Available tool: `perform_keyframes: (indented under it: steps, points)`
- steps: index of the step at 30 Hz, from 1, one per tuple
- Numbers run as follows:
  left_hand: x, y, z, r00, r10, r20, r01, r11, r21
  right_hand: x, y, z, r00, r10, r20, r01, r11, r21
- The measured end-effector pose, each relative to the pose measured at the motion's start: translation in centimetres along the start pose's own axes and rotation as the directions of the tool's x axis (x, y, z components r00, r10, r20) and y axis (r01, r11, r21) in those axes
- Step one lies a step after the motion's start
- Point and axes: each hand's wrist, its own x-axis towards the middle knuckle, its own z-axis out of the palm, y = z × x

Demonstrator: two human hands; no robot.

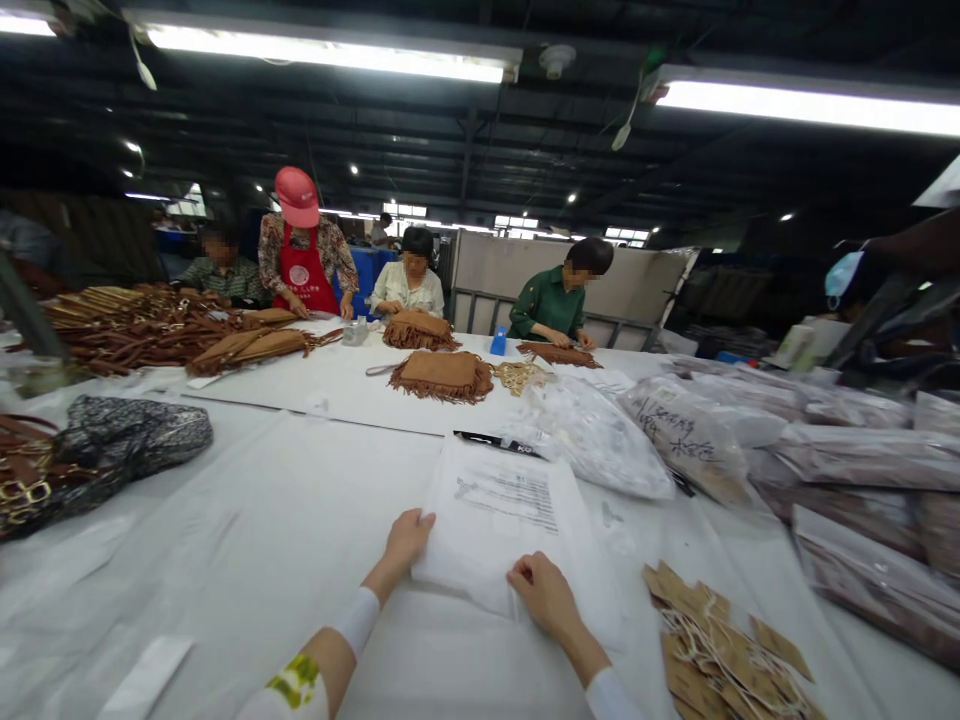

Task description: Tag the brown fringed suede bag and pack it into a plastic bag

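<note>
A white plastic bag [499, 520] with printed text lies flat on the white table [247, 530] in front of me. My left hand [407, 541] rests on its left edge with the fingers curled over it. My right hand [541, 590] pinches the bag's near edge. A pile of brown cardboard tags with strings [720, 650] lies just right of my right hand.
Clear bags of packed goods [862, 470] and a white stuffed bag [592, 430] crowd the right side. A dark patterned fabric item [127, 440] lies at left. Brown fringed bags [442, 375] and leather straps [135, 325] cover the far table, where several people work.
</note>
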Motion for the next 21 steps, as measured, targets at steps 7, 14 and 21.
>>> perform_keyframes:
  steps: [7,14,21]
  points:
    - [-0.5,-0.4,-0.1,0.997,0.026,-0.069,-0.028,0.999,-0.03,-0.5,-0.4,-0.6,0.998,-0.037,0.052,0.036,0.999,0.018]
    - [-1.0,2.8,-0.5,0.96,0.216,-0.178,-0.179,0.962,0.204,-0.3,0.0,-0.2,0.998,-0.063,0.025,0.062,0.997,0.038]
    - [0.4,4.5,0.3,0.976,0.214,-0.028,-0.189,0.913,0.361,0.2,0.2,-0.2,0.988,-0.141,0.068,0.137,0.989,0.052]
